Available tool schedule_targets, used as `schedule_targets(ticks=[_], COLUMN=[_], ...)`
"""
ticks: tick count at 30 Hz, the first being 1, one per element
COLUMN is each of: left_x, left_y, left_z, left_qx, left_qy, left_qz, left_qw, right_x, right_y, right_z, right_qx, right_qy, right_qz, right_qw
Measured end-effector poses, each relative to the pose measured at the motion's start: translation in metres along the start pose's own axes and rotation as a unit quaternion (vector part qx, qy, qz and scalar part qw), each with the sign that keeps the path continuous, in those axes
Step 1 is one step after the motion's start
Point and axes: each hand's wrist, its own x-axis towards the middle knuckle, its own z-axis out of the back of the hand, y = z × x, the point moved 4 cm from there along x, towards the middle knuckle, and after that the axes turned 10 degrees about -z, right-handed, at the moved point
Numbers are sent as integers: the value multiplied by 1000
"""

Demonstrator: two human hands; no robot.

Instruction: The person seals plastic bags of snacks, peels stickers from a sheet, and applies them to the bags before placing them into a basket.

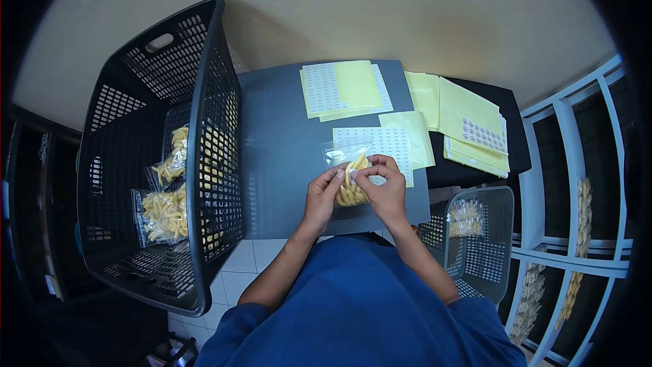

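Observation:
A clear zip-top plastic bag (351,195) of pale yellow stick-shaped snacks is between my hands, over the front part of the grey table (272,163). My left hand (322,196) grips the bag's left side, thumb on its front face. With thumb and forefinger pinched together, my right hand (386,191) presses on the front of the bag near its middle; a small pale spot shows by those fingertips. The bag's transparent upper end overlaps a sheet of small printed labels (390,141) lying just behind it.
A large dark basket (207,129) stands tipped at the left, holding snack bags (165,214). Label sheets with yellow backing (356,85) lie at the back, more yellow sheets (468,112) at the right. Lower right, another basket (502,251) holds a bag (466,217) beside a metal rack (570,261).

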Motion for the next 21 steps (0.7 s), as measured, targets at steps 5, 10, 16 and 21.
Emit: schedule_targets(ticks=[5, 10, 16, 21], left_x=[-1, -2, -4, -4], left_y=[-4, -2, -7, -10], left_z=[-4, 0, -4, -8], left_qx=[14, -12, 15, 71], left_qy=[22, 9, 10, 17], left_qz=[-13, 10, 6, -36], left_qw=[1000, 1000, 1000, 997], right_x=[-5, 1, -8, -9], right_y=[4, -12, -3, -3], right_z=[0, 4, 18, 8], right_qx=[-16, 110, 31, 27], right_qy=[-12, 64, 48, 29], right_qz=[58, -8, 92, 94], right_qw=[998, 992, 994, 995])
